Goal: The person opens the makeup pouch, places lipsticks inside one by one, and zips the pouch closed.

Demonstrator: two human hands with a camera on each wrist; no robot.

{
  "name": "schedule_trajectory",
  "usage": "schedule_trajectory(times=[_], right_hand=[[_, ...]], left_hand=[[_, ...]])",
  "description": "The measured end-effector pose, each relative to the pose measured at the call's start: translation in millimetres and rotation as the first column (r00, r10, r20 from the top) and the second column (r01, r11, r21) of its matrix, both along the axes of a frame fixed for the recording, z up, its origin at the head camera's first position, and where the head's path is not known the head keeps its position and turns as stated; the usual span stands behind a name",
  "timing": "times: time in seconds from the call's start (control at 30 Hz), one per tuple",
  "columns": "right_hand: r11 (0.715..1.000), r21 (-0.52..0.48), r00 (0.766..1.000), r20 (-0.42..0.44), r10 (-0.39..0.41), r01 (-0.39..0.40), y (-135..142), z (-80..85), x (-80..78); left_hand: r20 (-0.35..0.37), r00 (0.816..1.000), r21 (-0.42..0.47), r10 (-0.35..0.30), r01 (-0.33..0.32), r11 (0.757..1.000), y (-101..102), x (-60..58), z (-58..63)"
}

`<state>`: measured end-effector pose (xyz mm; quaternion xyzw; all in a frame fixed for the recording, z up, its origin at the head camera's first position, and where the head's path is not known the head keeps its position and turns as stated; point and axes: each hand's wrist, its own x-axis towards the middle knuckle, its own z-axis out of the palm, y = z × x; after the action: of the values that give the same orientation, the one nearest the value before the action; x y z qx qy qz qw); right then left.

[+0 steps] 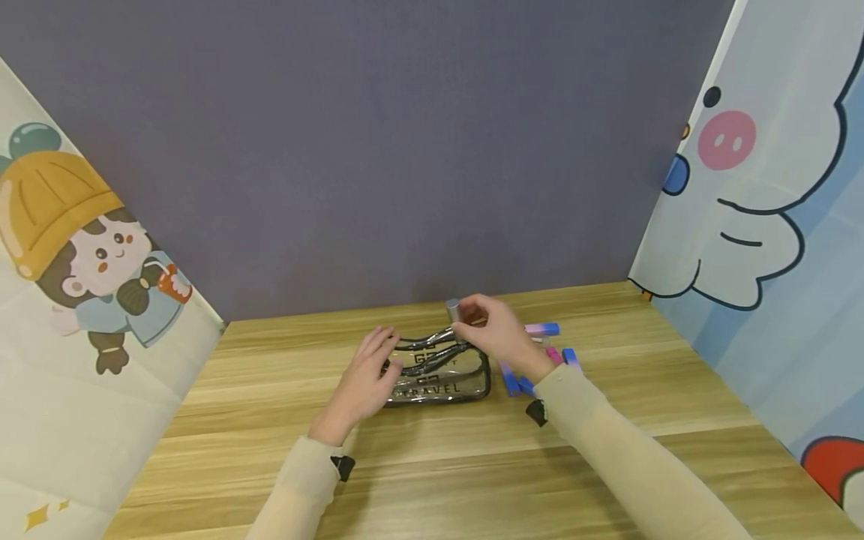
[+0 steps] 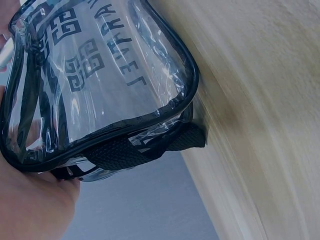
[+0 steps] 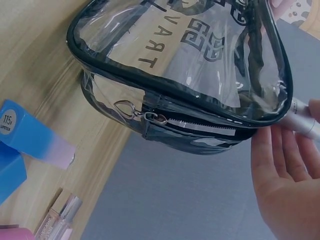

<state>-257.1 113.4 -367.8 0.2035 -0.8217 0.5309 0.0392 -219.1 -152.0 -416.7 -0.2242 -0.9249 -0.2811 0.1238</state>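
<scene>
A clear plastic travel pouch [image 1: 466,366] with black trim and dark lettering stands on the wooden table in the head view. My left hand [image 1: 364,382] grips its left end, the thumb along the upper edge. Between the thumb and fingers of my right hand [image 1: 496,330] is a silver cylindrical tube [image 1: 453,309], held upright at the pouch's top right edge. The right wrist view shows that tube [image 3: 300,120] partly hidden behind the pouch's rim. A zipper with a metal pull [image 3: 140,114] runs along the pouch's side there.
Several blue-and-pink lipstick boxes [image 1: 509,380] lie to the right of the pouch, beside a small magenta item [image 1: 554,355]. A clear cosmetic tube [image 3: 57,215] lies among them. The grey panel [image 1: 432,150] rises behind the table [image 1: 418,465], with cartoon-printed sheets on both sides.
</scene>
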Motion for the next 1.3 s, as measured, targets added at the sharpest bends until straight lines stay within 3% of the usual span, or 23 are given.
schedule_trajectory(times=[0.9,1.3], right_hand=[[0.984,0.161,0.994,-0.070,0.087,-0.075,-13,-6.7,1.0],[0.953,0.295,0.985,-0.126,0.113,-0.072,-19,-8.6,2.6]], left_hand=[[0.013,1.000,0.005,0.000,0.000,1.000,1,0.9,1.4],[0.015,1.000,0.010,0.001,-0.001,1.000,1,0.2,0.4]])
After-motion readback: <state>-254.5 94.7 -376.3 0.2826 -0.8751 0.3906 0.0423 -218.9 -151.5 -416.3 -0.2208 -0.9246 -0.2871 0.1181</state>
